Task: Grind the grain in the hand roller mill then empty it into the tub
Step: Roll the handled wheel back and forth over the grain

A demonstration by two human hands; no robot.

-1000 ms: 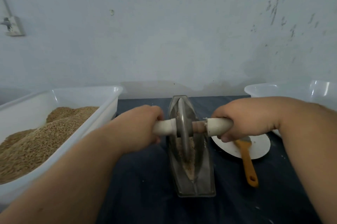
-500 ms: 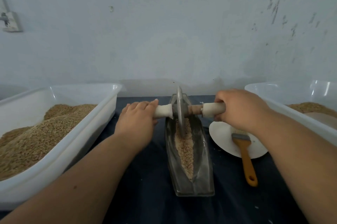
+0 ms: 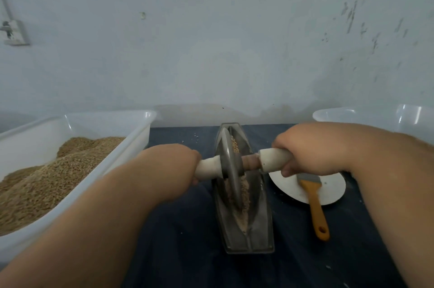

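A boat-shaped metal mill trough point(image 3: 256, 236) lies lengthwise on the dark cloth in front of me, with pale ground grain point(image 3: 244, 193) along its groove. A steel roller disc point(image 3: 231, 170) stands upright in the groove near the middle. Its axle carries white handles on both sides. My left hand point(image 3: 173, 165) grips the left handle point(image 3: 209, 166). My right hand point(image 3: 305, 154) grips the right handle point(image 3: 273, 158). A white tub point(image 3: 98, 165) at the left holds a heap of brown grain point(image 3: 47, 182).
A white round plate point(image 3: 328, 191) lies right of the trough, with an orange-handled brush point(image 3: 314, 205) across it. A second white tub point(image 3: 340, 114) stands at the back right, partly behind my right arm. The wall rises just behind the table.
The roller disc has come back along the trough toward me from the far end. Both hands moved with it, still gripping the handles.
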